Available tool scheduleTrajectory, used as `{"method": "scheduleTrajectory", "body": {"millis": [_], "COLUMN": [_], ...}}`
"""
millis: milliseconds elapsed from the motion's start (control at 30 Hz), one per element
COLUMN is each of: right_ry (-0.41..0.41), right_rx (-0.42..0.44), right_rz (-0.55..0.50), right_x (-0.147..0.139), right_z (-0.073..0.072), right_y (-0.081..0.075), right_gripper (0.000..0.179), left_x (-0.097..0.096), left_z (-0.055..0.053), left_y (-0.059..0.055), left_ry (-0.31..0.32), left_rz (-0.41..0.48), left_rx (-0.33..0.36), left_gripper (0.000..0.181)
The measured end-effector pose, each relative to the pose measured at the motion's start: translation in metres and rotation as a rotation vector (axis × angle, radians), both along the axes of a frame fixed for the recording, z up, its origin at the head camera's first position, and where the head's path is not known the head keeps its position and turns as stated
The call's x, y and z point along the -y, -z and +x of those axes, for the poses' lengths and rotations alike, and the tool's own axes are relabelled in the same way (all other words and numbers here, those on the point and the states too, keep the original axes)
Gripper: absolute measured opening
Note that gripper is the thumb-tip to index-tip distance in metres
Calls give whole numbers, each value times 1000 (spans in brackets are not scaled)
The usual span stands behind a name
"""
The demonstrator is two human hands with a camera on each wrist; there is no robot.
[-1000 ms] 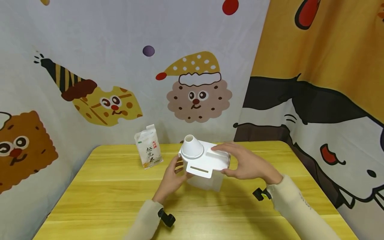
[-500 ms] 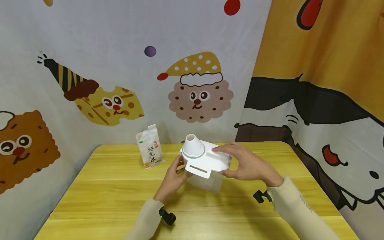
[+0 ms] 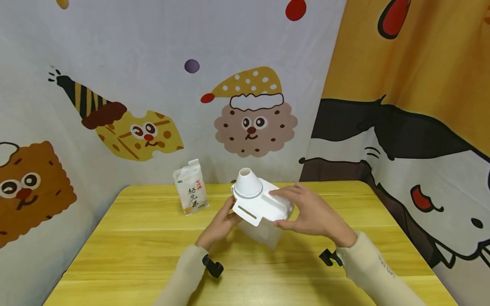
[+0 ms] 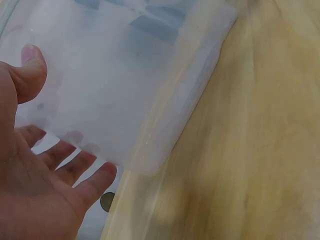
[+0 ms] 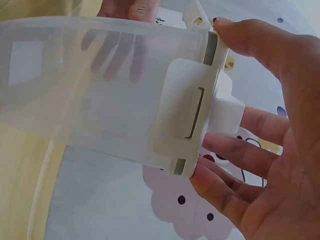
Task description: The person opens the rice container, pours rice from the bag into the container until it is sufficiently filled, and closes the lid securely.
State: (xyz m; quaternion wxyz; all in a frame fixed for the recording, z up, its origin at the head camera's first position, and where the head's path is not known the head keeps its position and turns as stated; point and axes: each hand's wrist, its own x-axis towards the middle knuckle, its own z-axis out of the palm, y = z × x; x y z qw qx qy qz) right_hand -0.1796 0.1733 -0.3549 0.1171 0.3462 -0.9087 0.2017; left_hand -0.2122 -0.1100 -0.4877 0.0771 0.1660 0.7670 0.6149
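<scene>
A translucent plastic storage container (image 3: 263, 235) is tilted over the table in the head view. Its white lid (image 3: 268, 208) carries a cone-shaped spout (image 3: 248, 182) and a slotted side latch (image 5: 180, 107), which lies against the wall. My left hand (image 3: 220, 223) holds the container's left side, with the thumb on one face and fingers on another in the left wrist view. With the thumb at one lid edge and fingertips at the other, my right hand (image 3: 311, 210) grips the lid. The lid appears seated on the container. Through the cloudy wall, left fingers show faintly.
A white rice bag (image 3: 190, 189) with dark lettering stands at the table's back left. The wooden table (image 3: 134, 255) ends against a printed cloth backdrop (image 3: 153, 63). A dark wrist camera (image 3: 212, 267) sits on the left sleeve.
The container and lid have tilted and turned a little, with the latch shifting left and the spout rising slightly. My right hand has followed the lid; both hands keep their hold.
</scene>
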Motion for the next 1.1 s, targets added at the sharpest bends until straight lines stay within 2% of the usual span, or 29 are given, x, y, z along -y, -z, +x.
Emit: {"method": "scheduleTrajectory", "body": {"millis": [100,267,533,767,900,1100], "right_ry": [25,58,52,-10,-64,-101], "right_rx": [-48,-104,-108,-74,-56,-65], "right_rz": [-5,-9,19,30,31,98], "right_x": [4,8,8,6,3,-1], "right_z": [2,4,6,7,8,10], "right_y": [1,2,1,-2,-3,-4], "right_gripper": [71,73,74,71,74,83], "left_x": [3,6,8,13,8,0], "left_z": [-3,-7,-9,-8,-2,3], "left_y": [1,0,-4,-6,-8,-5], "left_ry": [35,58,106,109,77,-49], "left_rz": [-2,-26,5,88,108,78], "left_rx": [35,60,49,29,-13,-72], "left_gripper": [75,77,78,82,87,97]}}
